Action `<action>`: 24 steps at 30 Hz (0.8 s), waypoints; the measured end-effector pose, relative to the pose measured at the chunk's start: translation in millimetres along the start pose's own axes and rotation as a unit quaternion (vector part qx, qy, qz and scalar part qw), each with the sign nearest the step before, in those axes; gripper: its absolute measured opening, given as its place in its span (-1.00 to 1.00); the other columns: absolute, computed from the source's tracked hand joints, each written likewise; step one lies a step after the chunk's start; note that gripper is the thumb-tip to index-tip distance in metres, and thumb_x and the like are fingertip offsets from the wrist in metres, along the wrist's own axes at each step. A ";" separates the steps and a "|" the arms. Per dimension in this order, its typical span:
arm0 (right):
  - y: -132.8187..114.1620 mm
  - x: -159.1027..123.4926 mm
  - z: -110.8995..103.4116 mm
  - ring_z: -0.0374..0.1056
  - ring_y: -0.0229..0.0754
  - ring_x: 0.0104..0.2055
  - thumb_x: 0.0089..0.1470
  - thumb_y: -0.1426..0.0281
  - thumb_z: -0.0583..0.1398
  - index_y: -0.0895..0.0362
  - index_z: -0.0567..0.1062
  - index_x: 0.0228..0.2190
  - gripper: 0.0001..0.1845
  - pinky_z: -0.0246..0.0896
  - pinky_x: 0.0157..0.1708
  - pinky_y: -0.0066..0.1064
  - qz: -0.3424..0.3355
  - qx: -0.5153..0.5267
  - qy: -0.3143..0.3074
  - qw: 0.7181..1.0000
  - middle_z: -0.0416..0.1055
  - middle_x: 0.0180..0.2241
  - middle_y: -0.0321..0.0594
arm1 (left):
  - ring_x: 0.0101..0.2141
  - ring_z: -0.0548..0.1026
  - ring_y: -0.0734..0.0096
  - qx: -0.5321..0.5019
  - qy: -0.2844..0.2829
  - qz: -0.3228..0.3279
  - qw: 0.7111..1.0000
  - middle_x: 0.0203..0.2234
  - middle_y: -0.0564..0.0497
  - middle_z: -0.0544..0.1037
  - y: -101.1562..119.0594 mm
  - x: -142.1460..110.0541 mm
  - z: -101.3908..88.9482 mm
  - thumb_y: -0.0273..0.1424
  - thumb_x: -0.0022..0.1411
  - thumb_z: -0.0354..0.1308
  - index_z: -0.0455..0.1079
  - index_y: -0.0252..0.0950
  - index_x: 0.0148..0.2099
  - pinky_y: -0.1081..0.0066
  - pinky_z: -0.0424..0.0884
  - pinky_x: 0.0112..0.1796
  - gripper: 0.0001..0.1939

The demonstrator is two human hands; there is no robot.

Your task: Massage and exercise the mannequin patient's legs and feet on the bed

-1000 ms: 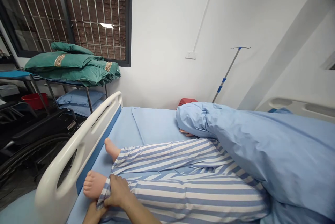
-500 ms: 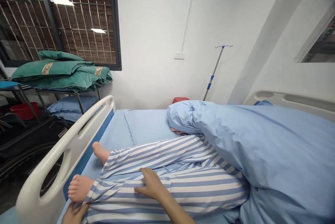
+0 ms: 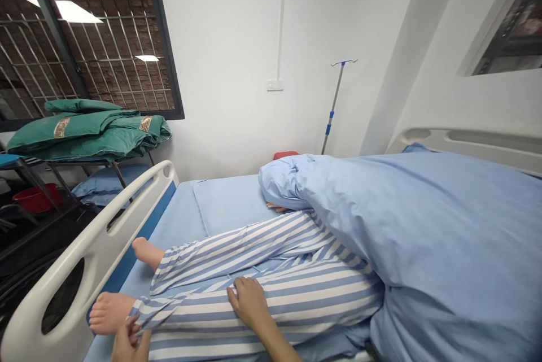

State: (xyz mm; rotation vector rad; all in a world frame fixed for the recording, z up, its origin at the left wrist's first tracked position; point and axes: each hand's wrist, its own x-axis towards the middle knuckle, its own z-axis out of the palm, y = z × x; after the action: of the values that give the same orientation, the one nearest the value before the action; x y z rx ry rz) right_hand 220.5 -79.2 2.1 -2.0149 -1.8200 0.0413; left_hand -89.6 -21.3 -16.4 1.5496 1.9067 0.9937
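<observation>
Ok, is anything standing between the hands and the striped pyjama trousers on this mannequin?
Nothing visible does. The left hand touches the striped trouser cuff directly, and the right hand lies straight on the striped trouser leg. The bed side rail runs alongside, not between them.

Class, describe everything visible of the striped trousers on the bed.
The blue-and-white striped trousers look like soft cotton hospital wear and clothe both legs of a figure lying on a blue bed sheet. Bare feet emerge from the cuffs. A blue blanket covers their upper end. The person's right hand lies on the nearer leg; the left hand is at its cuff.
</observation>
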 end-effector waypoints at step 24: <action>10.5 6.7 2.6 0.32 -0.02 -0.22 0.07 0.30 -0.02 0.14 0.45 -0.33 -0.70 0.12 -0.20 -0.23 0.024 0.072 -0.052 0.996 0.44 -0.33 -0.09 | -0.29 0.45 0.35 0.216 -0.048 0.294 0.930 -0.42 0.02 0.49 55.4 7.0 91.7 -0.42 0.10 -0.14 0.33 -0.21 -0.40 0.41 0.31 -0.21 -0.79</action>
State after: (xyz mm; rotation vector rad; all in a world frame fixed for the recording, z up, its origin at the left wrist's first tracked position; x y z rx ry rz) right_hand 230.5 -72.6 -2.0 -1.9891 -1.7754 0.2889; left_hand 11.8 11.8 -29.1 2.4747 1.6917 0.7152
